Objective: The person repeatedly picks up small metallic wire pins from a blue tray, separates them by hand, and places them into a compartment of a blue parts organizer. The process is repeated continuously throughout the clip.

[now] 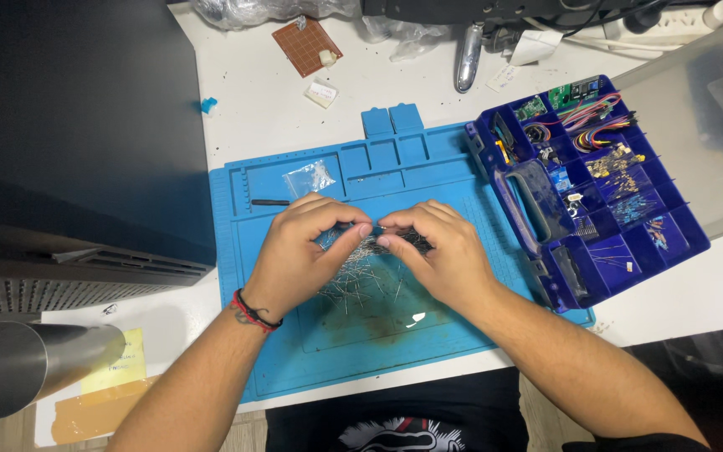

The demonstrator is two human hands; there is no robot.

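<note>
My left hand and my right hand meet fingertip to fingertip over the middle of a blue silicone work mat. Between the fingers both hands pinch a bundle of thin wire-legged components, whose loose metal leads fan out on the mat below the hands. A red and black band circles my left wrist.
An open blue compartment box of small electronic parts and coloured jumper wires lies right of the mat. A small clear bag and a black rod lie on the mat's upper left. A large black case stands left, a metal cylinder at bottom left.
</note>
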